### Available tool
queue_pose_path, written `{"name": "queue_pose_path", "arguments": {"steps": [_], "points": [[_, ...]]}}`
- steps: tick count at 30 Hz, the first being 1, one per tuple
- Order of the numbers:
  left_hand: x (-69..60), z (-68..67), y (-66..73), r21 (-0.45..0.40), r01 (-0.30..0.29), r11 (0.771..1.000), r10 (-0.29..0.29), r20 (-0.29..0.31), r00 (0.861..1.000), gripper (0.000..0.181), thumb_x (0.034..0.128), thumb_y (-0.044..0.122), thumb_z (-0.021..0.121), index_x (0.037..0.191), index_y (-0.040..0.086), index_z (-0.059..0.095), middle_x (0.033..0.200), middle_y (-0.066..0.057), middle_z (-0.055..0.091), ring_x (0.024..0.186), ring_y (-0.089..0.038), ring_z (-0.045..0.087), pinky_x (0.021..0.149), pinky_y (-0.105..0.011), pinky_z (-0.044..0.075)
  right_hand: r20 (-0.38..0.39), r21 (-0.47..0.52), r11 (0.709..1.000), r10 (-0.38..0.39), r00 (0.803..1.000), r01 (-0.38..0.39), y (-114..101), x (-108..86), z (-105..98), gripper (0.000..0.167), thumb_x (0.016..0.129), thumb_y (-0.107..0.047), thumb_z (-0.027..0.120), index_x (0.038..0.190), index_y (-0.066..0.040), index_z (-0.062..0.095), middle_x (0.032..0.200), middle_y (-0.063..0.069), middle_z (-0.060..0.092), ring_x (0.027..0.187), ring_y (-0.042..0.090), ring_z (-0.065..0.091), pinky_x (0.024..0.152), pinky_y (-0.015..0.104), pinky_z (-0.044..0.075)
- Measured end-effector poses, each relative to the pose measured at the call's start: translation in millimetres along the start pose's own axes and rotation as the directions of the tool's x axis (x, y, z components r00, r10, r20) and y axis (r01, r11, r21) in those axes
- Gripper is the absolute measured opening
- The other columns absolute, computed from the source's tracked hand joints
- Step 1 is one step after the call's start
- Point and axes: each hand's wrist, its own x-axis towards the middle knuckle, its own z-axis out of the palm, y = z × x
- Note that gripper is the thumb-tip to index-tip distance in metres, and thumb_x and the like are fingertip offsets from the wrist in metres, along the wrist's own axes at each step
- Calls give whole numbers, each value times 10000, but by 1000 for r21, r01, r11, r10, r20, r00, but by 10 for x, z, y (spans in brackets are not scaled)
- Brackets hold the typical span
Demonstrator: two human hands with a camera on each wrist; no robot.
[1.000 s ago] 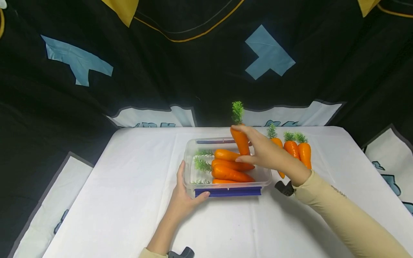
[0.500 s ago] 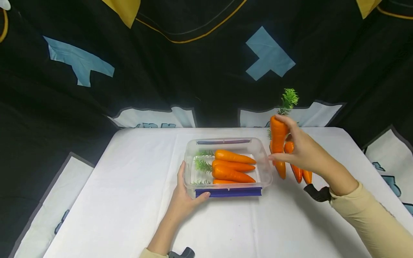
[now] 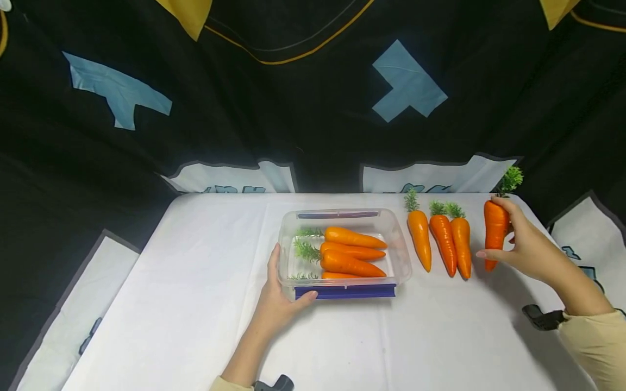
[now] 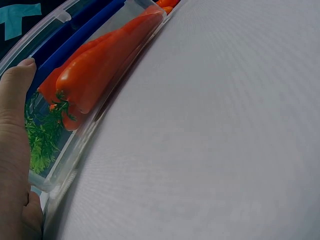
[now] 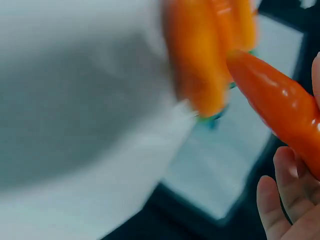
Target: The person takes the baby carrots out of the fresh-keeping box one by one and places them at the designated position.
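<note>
My left hand grips the left front corner of a clear plastic food container, its thumb by the blue clip. Several carrots with feathery green tops lie side by side in the container, tops to the left. Over the table's right side, my right hand holds an orange carrot upright, green top up. The right wrist view shows that carrot's tapered tip sticking out from the fingers. The container's lid is not in view.
Three carrots lie on the white tablecloth between the container and my right hand: one nearer the container, then a close pair. A black patterned cloth hangs behind the table.
My right hand has lifted the carrot from above the container and carried it rightward, past the three carrots on the table. The left hand and container have stayed put.
</note>
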Motion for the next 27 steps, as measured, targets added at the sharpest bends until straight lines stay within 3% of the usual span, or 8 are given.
{"name": "queue_pose_path", "arguments": {"steps": [5, 11, 18, 27], "points": [[-1, -2, -4, -10, 1, 1000, -1, -1, 1000, 1240, 712, 429, 866, 1573, 420, -26, 1604, -166, 318, 1432, -381, 388, 1143, -619, 320, 106, 11, 996, 91, 990, -93, 263, -22, 63, 1253, 741, -345, 877, 1581, -86, -16, 1264, 307, 433, 1009, 404, 504, 676, 313, 456], [1, 3, -5, -11, 3, 1000, -3, -1, 1000, 1243, 712, 419, 869, 1572, 424, -28, 1605, -162, 318, 1434, -387, 383, 1143, -623, 316, 180, 36, 995, 84, 980, -92, 413, -3, 123, 1227, 755, -337, 865, 1572, -76, -12, 1319, 322, 383, 1054, 441, 513, 785, 523, 540], [0, 3, -1, -16, 0, 1000, 0, 0, 1000, 1240, 712, 418, 869, 1570, 429, -25, 1611, -156, 308, 1438, -380, 378, 1145, -618, 316, 188, 20, 995, 96, 977, -102, 482, 70, 140, 1222, 745, -354, 867, 1570, -56, 15, 1292, 315, 415, 1003, 406, 540, 718, 339, 542], [-2, -1, -7, -20, 1, 1000, -1, -1, 1000, 1234, 713, 426, 868, 1568, 436, -22, 1598, -150, 334, 1430, -363, 395, 1148, -609, 319, 228, -6, 988, 149, 962, -152, 556, 139, 156, 1213, 768, -428, 834, 1575, -53, 9, 1335, 330, 382, 1034, 430, 509, 780, 469, 546]]}}
